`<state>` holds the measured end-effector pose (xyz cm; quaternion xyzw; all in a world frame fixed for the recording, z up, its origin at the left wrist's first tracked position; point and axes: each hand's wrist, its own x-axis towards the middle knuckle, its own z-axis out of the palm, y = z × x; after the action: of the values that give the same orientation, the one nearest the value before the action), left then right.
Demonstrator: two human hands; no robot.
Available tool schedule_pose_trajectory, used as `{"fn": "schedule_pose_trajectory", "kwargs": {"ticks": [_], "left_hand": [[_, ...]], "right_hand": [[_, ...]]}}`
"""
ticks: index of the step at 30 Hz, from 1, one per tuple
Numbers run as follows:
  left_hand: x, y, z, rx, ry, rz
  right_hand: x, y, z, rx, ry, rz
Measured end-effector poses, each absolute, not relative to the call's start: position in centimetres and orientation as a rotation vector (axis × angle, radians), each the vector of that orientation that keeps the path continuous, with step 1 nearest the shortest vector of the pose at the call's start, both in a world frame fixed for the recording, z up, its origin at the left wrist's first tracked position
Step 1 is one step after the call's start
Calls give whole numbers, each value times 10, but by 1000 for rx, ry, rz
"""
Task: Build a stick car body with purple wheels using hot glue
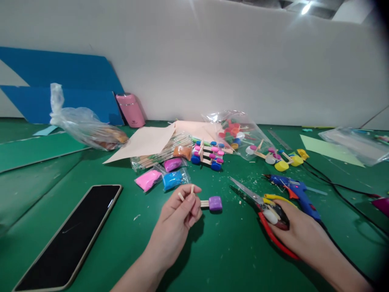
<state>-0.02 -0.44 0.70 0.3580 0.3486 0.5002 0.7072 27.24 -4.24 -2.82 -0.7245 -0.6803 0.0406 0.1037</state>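
Observation:
My left hand (179, 213) is closed in a pinch on a small craft piece of thin wooden sticks with a purple bottle cap (215, 203) at its right end. It is held just above the green mat. My right hand (299, 235) grips the red and yellow handles of a pair of scissors (261, 205), whose blades point up and left and lie low over the mat. A blue hot glue gun (296, 190) rests just beyond my right hand.
A black phone (69, 235) lies at the lower left. Clay packets (162, 178), a stick car with caps (208, 156), a bag of caps (238, 132), paper sheets (146, 142), a plastic bag (85, 127) and a pink case (131, 109) fill the back. A black cable (349, 200) runs right.

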Motion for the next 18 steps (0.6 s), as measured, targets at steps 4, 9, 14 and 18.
{"fn": "schedule_pose_trajectory", "kwargs": {"ticks": [4, 9, 14, 18], "left_hand": [[0, -7, 5, 1016, 859, 1045], [7, -16, 2, 1655, 1021, 653], [19, -22, -5, 2418, 1088, 194], [18, -22, -6, 2691, 1166, -44]], "right_hand": [[274, -43, -25, -2063, -2098, 105], [270, -48, -9, -1991, -2164, 9], [239, -44, 7, -1772, -2136, 212], [220, -24, 5, -1687, -2266, 251]]}}
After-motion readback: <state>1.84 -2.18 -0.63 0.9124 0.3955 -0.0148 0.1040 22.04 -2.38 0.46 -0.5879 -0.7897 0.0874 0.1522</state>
